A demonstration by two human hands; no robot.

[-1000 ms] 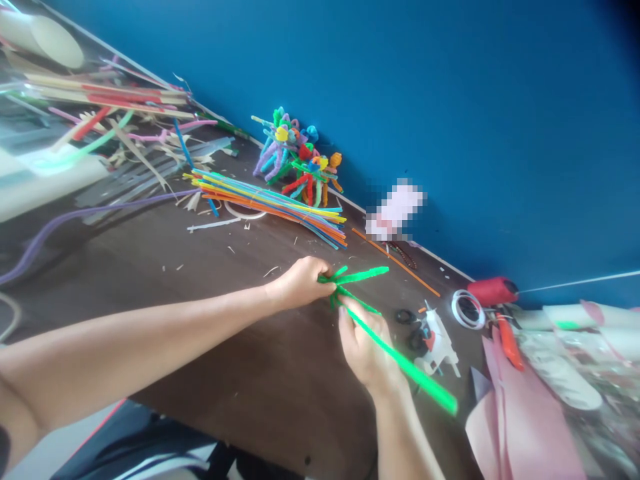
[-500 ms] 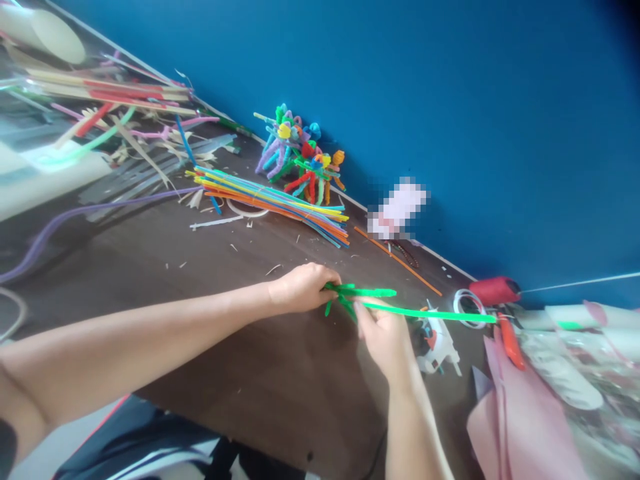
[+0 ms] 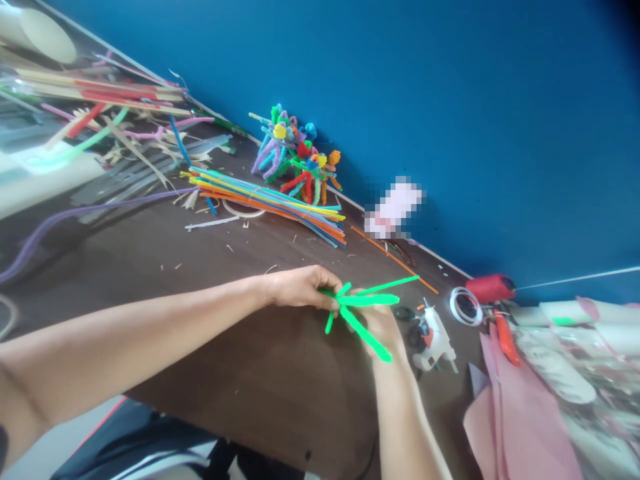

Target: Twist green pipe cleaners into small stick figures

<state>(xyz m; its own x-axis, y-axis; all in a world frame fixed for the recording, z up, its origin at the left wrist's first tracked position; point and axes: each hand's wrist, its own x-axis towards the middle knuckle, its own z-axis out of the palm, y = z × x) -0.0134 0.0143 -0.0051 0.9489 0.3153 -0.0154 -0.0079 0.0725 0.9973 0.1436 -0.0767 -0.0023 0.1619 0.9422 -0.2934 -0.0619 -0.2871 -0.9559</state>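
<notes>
A green pipe-cleaner piece [image 3: 367, 301] with several arms spreading out from one point is held over the dark table. My left hand [image 3: 313, 288] pinches it near its centre between thumb and fingers. My right hand [image 3: 379, 323] is just to the right, partly behind the green arms; its fingertips are hidden, so what it grips is unclear. One arm of the piece points down and right across the right hand, another up and right.
A bundle of coloured pipe cleaners [image 3: 270, 203] lies beyond my hands, with small pipe-cleaner figures [image 3: 300, 157] behind. Right are a white glue gun [image 3: 435, 340], tape roll [image 3: 466, 306], red spool [image 3: 490, 289], orange-handled tool [image 3: 507, 341] and pink sheets [image 3: 510, 407]. Scraps lie left.
The long green strand that stretched right toward the orange-handled tool no longer does so. Green arms now fan out, one across my right hand. The view has shifted slightly.
</notes>
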